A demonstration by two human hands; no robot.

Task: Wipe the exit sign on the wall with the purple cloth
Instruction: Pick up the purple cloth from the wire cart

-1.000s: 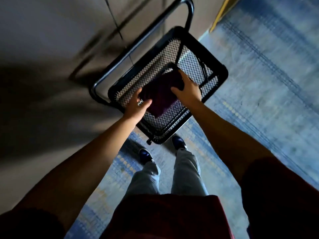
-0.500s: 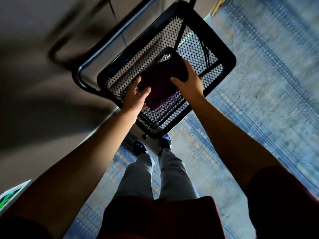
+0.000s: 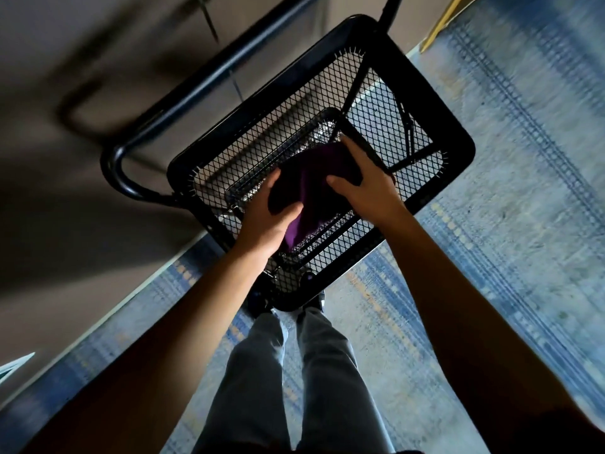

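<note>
The purple cloth [image 3: 311, 191] is folded and held above the top mesh shelf of a black cart [image 3: 451, 165]. My left hand [image 3: 266, 221] grips its left side, thumb over the top. On the cloth's right side, my right hand [image 3: 363, 188] holds it with fingers curled round the far edge. A pale corner with green at the far left edge [image 3: 13, 367] may be the exit sign; I cannot tell for sure.
The cart's tubular handle [image 3: 203, 83] runs along the beige wall [image 3: 65, 191] to the left. A blue patterned carpet [image 3: 507, 257] covers the floor on the right. My legs and dark shoes [image 3: 258, 299] stand right behind the cart.
The view has shifted so the cart sits closer and lower in frame. Both hands keep hold of the cloth and have lifted it slightly off the mesh.
</note>
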